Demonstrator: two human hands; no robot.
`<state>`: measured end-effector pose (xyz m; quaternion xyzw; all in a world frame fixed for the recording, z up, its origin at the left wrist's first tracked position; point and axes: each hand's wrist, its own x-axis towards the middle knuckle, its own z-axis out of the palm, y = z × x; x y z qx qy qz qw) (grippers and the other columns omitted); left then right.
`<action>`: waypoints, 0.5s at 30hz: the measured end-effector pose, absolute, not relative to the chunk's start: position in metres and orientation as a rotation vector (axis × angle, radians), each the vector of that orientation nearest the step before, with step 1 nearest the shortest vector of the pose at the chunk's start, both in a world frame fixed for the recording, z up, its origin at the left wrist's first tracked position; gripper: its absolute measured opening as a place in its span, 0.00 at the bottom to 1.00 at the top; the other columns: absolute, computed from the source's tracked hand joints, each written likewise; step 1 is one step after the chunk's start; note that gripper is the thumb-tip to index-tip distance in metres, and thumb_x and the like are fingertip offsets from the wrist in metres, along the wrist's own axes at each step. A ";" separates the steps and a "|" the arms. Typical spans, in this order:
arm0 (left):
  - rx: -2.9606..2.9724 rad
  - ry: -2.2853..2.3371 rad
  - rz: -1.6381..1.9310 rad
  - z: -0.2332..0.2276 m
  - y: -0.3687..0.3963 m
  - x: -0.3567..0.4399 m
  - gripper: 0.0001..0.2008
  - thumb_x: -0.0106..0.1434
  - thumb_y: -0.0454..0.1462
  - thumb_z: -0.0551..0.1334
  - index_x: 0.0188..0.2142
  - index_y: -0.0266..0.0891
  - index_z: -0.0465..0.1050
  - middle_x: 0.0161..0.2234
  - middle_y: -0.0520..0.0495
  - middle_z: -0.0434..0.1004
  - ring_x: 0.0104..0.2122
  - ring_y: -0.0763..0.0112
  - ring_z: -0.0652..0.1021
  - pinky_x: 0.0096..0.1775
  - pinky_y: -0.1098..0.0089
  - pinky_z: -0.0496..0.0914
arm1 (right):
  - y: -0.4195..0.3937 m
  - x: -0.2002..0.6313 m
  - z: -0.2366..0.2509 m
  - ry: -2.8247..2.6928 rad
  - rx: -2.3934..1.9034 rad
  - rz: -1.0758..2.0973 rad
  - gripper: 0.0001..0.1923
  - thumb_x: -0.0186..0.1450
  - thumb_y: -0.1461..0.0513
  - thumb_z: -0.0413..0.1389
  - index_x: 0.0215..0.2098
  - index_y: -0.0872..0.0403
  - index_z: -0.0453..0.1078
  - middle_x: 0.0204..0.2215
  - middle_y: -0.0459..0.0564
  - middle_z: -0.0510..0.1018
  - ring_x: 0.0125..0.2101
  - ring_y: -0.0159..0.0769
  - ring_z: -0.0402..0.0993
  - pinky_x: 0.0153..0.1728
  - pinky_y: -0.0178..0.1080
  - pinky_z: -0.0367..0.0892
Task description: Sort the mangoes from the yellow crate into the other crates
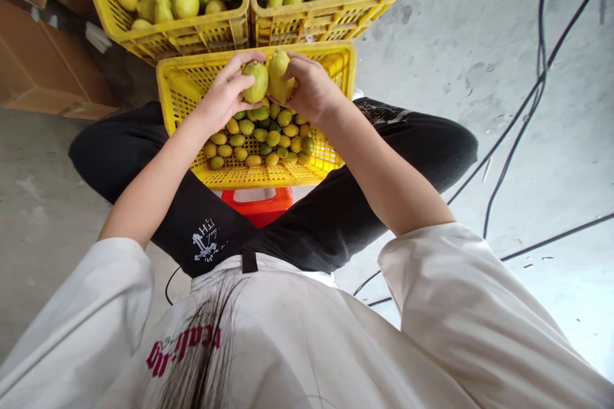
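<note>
My left hand (225, 94) is closed around a green-yellow lemon (256, 83), with the fingers over its top and the thumb on its side. A yellower lemon (279, 77) is gripped in my right hand (311, 86), close beside the first one. Both lemons are held up over the near yellow crate (336, 64). Down in that crate, several small green and yellow citrus fruits (273, 138) lie spread over the slatted bottom. My hands and forearms hide part of the crate's side walls.
Behind the near crate, a left yellow crate (192, 29) and a right yellow crate (316, 11) hold larger lemons. Cardboard boxes (48, 64) stand at the left. A red plastic stool (261, 204) shows between my legs. Black cables (542, 77) cross the concrete floor on the right.
</note>
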<state>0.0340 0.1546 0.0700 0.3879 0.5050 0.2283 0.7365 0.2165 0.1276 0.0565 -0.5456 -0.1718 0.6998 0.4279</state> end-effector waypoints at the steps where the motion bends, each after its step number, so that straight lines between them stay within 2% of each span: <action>1: 0.854 1.116 0.507 0.070 0.154 0.033 0.14 0.73 0.32 0.65 0.54 0.50 0.79 0.51 0.46 0.82 0.59 0.55 0.84 0.57 0.59 0.83 | 0.127 0.217 0.057 -0.435 -1.366 1.726 0.25 0.42 0.58 0.59 0.41 0.42 0.70 0.33 0.40 0.76 0.39 0.40 0.69 0.40 0.41 0.68; 4: 0.838 1.158 0.494 0.069 0.151 0.032 0.16 0.70 0.33 0.71 0.54 0.51 0.78 0.50 0.48 0.83 0.61 0.54 0.84 0.59 0.56 0.81 | 0.127 0.218 0.055 -0.473 -1.400 1.671 0.25 0.44 0.55 0.65 0.43 0.41 0.71 0.34 0.40 0.79 0.40 0.41 0.71 0.38 0.43 0.65; 8: 0.826 1.187 0.465 0.067 0.146 0.034 0.18 0.69 0.33 0.73 0.55 0.52 0.77 0.53 0.49 0.84 0.61 0.55 0.85 0.58 0.55 0.82 | 0.128 0.217 0.054 -0.479 -1.467 1.649 0.29 0.39 0.50 0.67 0.40 0.38 0.68 0.35 0.41 0.83 0.50 0.47 0.77 0.43 0.47 0.65; 11: 0.867 1.185 0.450 0.063 0.145 0.035 0.19 0.69 0.34 0.73 0.56 0.53 0.75 0.53 0.48 0.83 0.58 0.56 0.86 0.56 0.56 0.84 | 0.126 0.215 0.058 -0.504 -1.454 1.669 0.30 0.40 0.50 0.65 0.42 0.40 0.65 0.32 0.36 0.78 0.42 0.41 0.76 0.40 0.43 0.62; 13: 0.938 1.167 0.430 0.058 0.146 0.034 0.21 0.70 0.36 0.74 0.58 0.53 0.73 0.52 0.49 0.83 0.56 0.57 0.87 0.54 0.55 0.85 | 0.125 0.214 0.062 -0.533 -1.417 1.665 0.31 0.41 0.51 0.65 0.43 0.41 0.62 0.30 0.35 0.72 0.34 0.37 0.70 0.38 0.41 0.61; 15: 1.007 1.142 0.412 0.051 0.147 0.034 0.22 0.71 0.37 0.75 0.59 0.52 0.71 0.52 0.49 0.82 0.54 0.57 0.87 0.54 0.54 0.86 | 0.127 0.215 0.062 -0.537 -1.398 1.642 0.31 0.41 0.51 0.65 0.43 0.41 0.61 0.31 0.36 0.69 0.33 0.36 0.66 0.35 0.39 0.61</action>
